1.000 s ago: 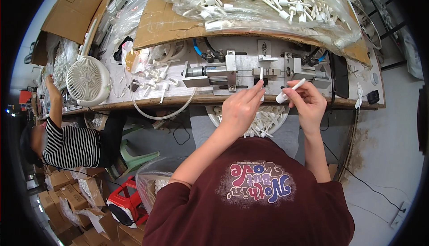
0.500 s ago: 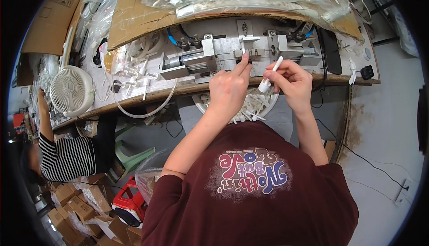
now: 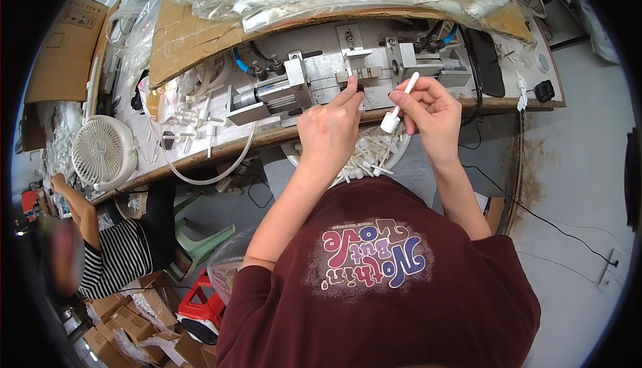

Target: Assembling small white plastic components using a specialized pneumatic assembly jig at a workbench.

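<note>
Left hand (image 3: pixel 332 127) has moved in, fingertips pinched at the metal press jig (image 3: pixel 348 77). Right hand (image 3: pixel 428 108) still grips the white plastic stem (image 3: pixel 399 105), now tilted just right of the jig.

A slim white plastic tube with a wider cap end (image 3: pixel 400 105) was held tilted, cap down, just before the grey metal clamping fixture (image 3: pixel 348 73) on the cluttered surface (image 3: pixel 200 154).

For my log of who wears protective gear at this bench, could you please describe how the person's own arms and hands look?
Both forearms are bare, and the left hand and right hand wear no gloves. Short dark maroon T-shirt sleeves end at the upper arms. The right hand's fingernails look dark. No watch, ring or bracelet shows.
</note>
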The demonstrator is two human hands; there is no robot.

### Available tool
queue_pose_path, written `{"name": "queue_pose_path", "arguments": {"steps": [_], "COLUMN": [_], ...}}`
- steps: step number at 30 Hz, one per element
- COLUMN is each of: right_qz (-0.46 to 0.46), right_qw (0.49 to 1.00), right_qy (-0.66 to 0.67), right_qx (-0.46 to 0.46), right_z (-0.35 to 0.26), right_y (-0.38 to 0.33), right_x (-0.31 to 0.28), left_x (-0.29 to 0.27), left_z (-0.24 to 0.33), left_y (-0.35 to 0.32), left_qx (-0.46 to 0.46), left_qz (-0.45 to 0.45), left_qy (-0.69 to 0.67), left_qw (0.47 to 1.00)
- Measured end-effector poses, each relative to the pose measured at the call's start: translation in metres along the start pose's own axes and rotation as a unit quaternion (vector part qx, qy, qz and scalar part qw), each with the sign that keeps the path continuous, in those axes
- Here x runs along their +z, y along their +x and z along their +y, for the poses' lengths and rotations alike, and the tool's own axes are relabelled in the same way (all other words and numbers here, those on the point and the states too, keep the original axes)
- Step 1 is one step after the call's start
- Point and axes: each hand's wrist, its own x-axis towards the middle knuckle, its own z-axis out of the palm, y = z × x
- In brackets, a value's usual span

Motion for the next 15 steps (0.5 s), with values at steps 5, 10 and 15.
{"name": "queue_pose_path", "arguments": {"steps": [5,10,15], "right_qz": [0.015,0.017,-0.008], "right_qw": [0.998,0.997,0.996], "right_qy": [0.05,0.07,0.075], "right_qx": [0.02,0.034,0.052], "right_z": [-0.002,-0.001,-0.01], "right_y": [0.0,0.006,0.014], "right_x": [-0.001,0.002,0.014], "left_x": [0.002,-0.005,-0.028], "left_z": [-0.001,-0.004,0.013], "left_y": [-0.001,0.001,0.003], "left_qx": [-0.004,0.014,0.126], "left_qz": [0.002,-0.008,0.072], "left_qy": [-0.008,-0.084,-0.243], "left_qw": [1.0,0.996,0.959]}}
